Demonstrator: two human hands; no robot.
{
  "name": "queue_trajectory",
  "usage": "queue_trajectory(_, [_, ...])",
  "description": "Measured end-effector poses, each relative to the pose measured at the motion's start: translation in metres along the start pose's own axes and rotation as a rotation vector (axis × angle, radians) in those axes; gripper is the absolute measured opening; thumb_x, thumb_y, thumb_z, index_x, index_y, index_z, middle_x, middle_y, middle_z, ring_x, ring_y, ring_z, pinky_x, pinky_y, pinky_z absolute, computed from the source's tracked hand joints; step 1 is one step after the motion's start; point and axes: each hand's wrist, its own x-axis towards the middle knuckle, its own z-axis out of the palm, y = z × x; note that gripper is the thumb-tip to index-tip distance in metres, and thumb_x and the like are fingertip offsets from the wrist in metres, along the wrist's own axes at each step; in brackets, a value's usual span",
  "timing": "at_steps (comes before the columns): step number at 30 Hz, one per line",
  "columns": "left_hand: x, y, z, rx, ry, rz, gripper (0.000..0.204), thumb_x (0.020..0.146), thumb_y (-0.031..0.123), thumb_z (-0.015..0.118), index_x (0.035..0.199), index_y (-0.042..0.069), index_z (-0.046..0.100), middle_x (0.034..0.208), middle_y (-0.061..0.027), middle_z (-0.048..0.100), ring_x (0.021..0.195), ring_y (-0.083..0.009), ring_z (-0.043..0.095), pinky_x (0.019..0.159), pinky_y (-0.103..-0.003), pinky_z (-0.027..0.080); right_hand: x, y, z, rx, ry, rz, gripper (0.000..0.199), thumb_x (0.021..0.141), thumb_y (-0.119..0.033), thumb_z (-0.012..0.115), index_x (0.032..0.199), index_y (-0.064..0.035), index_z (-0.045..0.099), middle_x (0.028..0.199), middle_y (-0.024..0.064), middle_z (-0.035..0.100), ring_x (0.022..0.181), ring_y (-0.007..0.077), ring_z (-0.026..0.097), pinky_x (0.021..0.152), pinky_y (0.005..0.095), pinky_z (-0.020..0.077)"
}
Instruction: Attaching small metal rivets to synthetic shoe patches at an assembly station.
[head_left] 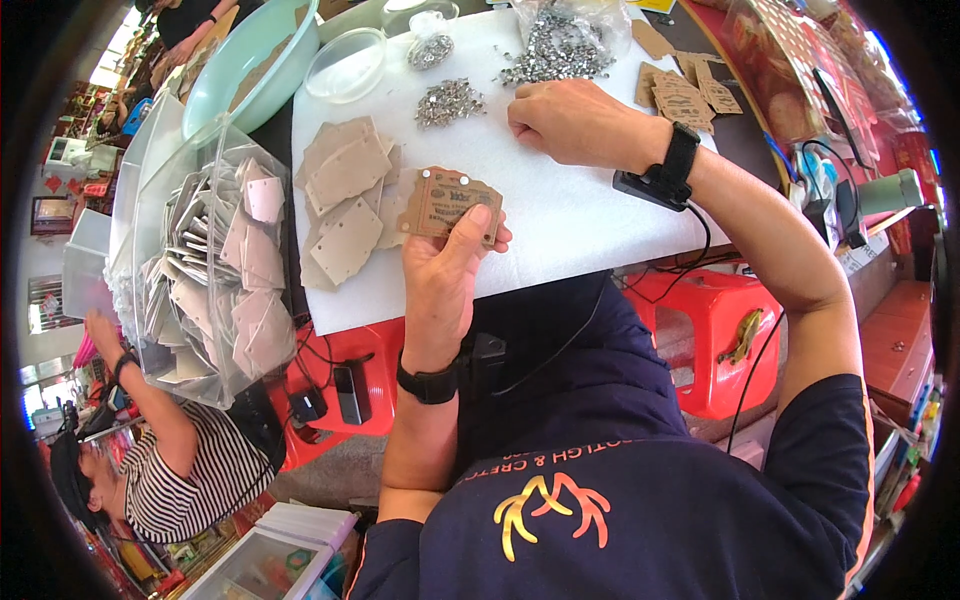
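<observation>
My left hand (442,285) grips a small brown printed cardboard card (425,212) between thumb and fingers, above the near edge of a white foam sheet (560,225). Small round whitish-silver studs show along the card's upper edge, and a dark hole shows near its lower right corner. Over the foam sheet, my right hand (572,120) is closed with its fingers curled down; what they hold, if anything, is hidden. It is nearest to a large heap of small shiny metal pieces (560,50). A smaller heap of metal pieces (450,103) lies to its left.
Plain grey-brown cards (345,245) lie stacked left of my left hand. Beyond them stands a clear bin (140,330) full of similar cards. Printed cards (682,98) lie at the far right, and a pale green basin (215,75) stands far left. A person in stripes (190,470) sits left.
</observation>
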Motion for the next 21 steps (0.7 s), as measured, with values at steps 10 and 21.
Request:
queue_trajectory(10, [-0.002,0.012,0.006,-0.037,-0.001,0.025,0.017,0.093,0.009,0.060,0.108,0.003,0.057,0.090,-0.0084,0.064,0.079,-0.0177,0.060,0.071,-0.032,0.047,-0.004,-0.010,-0.008,0.099,-0.001,0.178,0.012,0.083,-0.014,0.060,0.084,-0.0031,0.063,0.081,0.0127,0.064,0.080,0.0321,0.063,0.070,0.0418,0.0489])
queue_trajectory(21, [0.003,0.014,0.010,-0.036,0.035,0.075,0.021,0.093,0.008,0.060,0.114,0.007,0.056,0.092,-0.0036,0.062,0.080,-0.0159,0.058,0.072,-0.032,0.046,-0.003,0.000,0.002,0.144,0.040,0.150,0.016,0.083,-0.016,0.060,0.084,-0.0004,0.065,0.076,0.0164,0.066,0.070,0.0336,0.064,0.065,0.0409,0.0497])
